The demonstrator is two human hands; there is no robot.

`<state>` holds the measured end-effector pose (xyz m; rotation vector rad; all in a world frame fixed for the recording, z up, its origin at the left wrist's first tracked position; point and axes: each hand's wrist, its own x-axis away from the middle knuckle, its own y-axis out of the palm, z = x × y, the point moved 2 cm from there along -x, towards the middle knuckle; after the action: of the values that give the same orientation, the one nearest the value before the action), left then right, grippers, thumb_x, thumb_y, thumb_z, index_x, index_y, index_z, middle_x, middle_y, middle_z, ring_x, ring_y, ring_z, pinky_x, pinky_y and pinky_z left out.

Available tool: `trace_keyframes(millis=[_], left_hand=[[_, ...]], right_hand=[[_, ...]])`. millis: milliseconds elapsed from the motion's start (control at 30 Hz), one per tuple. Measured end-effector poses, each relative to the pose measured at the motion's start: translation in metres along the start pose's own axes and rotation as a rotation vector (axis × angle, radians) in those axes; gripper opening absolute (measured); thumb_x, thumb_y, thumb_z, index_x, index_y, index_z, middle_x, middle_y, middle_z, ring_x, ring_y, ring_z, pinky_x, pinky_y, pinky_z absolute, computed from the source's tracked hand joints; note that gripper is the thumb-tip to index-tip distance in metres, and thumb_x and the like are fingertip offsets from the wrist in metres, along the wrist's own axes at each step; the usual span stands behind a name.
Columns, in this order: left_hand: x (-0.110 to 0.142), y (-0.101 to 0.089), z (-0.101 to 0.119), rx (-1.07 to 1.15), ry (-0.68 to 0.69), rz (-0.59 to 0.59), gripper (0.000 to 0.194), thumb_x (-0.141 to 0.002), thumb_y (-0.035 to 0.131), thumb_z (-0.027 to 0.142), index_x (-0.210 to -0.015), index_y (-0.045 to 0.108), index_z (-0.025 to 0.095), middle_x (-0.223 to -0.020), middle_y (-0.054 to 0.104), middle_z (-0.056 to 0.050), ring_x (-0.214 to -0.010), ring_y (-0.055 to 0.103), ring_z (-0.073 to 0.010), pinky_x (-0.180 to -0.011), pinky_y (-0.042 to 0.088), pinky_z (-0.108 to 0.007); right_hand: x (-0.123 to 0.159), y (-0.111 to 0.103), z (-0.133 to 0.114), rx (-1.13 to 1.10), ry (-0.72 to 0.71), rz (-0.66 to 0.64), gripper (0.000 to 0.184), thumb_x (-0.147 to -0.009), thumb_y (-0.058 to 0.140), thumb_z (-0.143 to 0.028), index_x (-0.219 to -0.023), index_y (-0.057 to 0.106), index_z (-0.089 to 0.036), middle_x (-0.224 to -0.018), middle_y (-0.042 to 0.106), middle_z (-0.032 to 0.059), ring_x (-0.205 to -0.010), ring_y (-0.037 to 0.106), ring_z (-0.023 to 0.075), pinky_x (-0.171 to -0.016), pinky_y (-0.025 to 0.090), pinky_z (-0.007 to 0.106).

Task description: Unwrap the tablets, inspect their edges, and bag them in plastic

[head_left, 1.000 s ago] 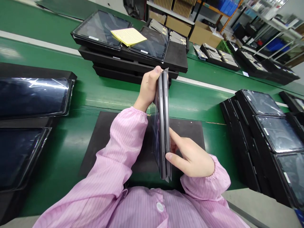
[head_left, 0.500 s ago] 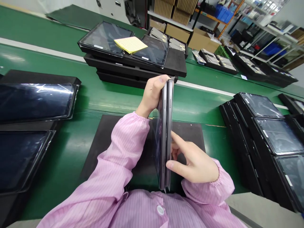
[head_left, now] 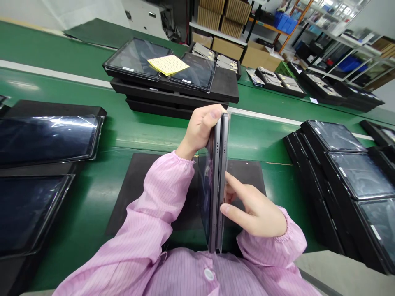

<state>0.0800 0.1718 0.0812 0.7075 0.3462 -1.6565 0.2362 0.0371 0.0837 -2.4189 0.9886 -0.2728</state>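
Two tablets stand on edge side by side above a black mat [head_left: 132,189], their long thin sides facing up. My left hand [head_left: 205,123] is closed round the far end of the pair, thumb over the top corner. The left tablet [head_left: 215,181] has its dark screen side turned left. Clear film sticks out along the edge of the right tablet [head_left: 222,176]. My right hand [head_left: 253,207] is at the right tablet's outer side, thumb touching its edge and index finger against its face. The other right fingers are curled and partly hidden.
Behind my hands, stacked black foam trays [head_left: 175,98] hold tablets and a yellow dotted sheet [head_left: 168,64]. Film-covered tablets [head_left: 46,137] lie on black trays at left. A tall stack of trays with tablets [head_left: 358,172] stands at right. Trays of grey parts [head_left: 279,79] sit farther back.
The pair of tablets and both hands sit slightly farther right and lower in the picture. My right thumb stays at the right tablet's edge, and the grip looks the same.
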Motion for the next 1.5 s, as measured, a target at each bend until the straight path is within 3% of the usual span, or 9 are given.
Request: trace_keyframes(millis=[267, 533, 800, 967, 1167, 1500], left_hand=[[0.001, 0.003, 0.006, 0.016, -0.031, -0.024, 0.071, -0.078, 0.047, 0.087, -0.058, 0.053, 0.02, -0.05, 0.049, 0.001, -0.044, 0.043, -0.0114, -0.045, 0.035, -0.028], [0.003, 0.008, 0.017, -0.028, -0.026, -0.025, 0.08, -0.08, 0.03, 0.092, -0.055, 0.052, 0.019, -0.048, 0.048, 0.0, -0.044, 0.044, -0.0113, -0.047, 0.039, -0.028], [0.006, 0.009, 0.02, 0.017, -0.008, -0.062, 0.07, -0.084, 0.044, 0.083, -0.057, 0.056, 0.019, -0.05, 0.051, 0.0, -0.043, 0.044, -0.0115, -0.044, 0.038, -0.028], [0.007, 0.011, 0.022, 0.004, -0.013, -0.081, 0.072, -0.084, 0.04, 0.084, -0.057, 0.055, 0.019, -0.05, 0.051, -0.001, -0.047, 0.048, -0.0129, -0.052, 0.044, -0.03], [0.009, 0.012, 0.026, -0.005, 0.001, -0.093, 0.071, -0.085, 0.041, 0.083, -0.056, 0.056, 0.019, -0.05, 0.051, -0.001, -0.049, 0.049, -0.0141, -0.053, 0.044, -0.03], [0.011, 0.013, 0.03, 0.048, 0.021, -0.109, 0.069, -0.085, 0.048, 0.079, -0.054, 0.059, 0.018, -0.048, 0.052, -0.001, -0.047, 0.049, -0.0133, -0.052, 0.043, -0.029]], right_hand=[[-0.001, 0.003, -0.001, 0.031, 0.023, 0.02, 0.073, -0.101, 0.049, -0.038, -0.161, 0.016, -0.013, -0.086, 0.069, 0.0027, -0.067, 0.061, 0.0154, -0.066, 0.054, 0.029], [0.003, 0.004, -0.008, 0.102, 0.058, 0.052, 0.076, -0.099, 0.053, -0.046, -0.16, 0.023, -0.012, -0.083, 0.067, 0.0025, -0.066, 0.059, 0.0168, -0.066, 0.055, 0.031], [0.007, 0.007, -0.01, 0.087, 0.145, 0.032, 0.075, -0.096, 0.054, -0.043, -0.158, 0.025, -0.012, -0.086, 0.068, 0.0038, -0.07, 0.061, 0.019, -0.069, 0.056, 0.036], [0.01, 0.008, -0.014, 0.104, 0.163, 0.028, 0.07, -0.096, 0.056, -0.045, -0.152, 0.033, -0.009, -0.087, 0.069, 0.0052, -0.07, 0.061, 0.0198, -0.069, 0.056, 0.037], [0.011, 0.008, -0.017, 0.139, 0.181, 0.071, 0.062, -0.092, 0.062, -0.047, -0.14, 0.045, -0.014, -0.092, 0.07, 0.0056, -0.075, 0.065, 0.0206, -0.07, 0.055, 0.036], [0.013, 0.01, -0.015, 0.132, 0.202, 0.09, 0.058, -0.087, 0.069, -0.05, -0.128, 0.044, -0.017, -0.095, 0.072, 0.0061, -0.077, 0.067, 0.0218, -0.069, 0.055, 0.037]])
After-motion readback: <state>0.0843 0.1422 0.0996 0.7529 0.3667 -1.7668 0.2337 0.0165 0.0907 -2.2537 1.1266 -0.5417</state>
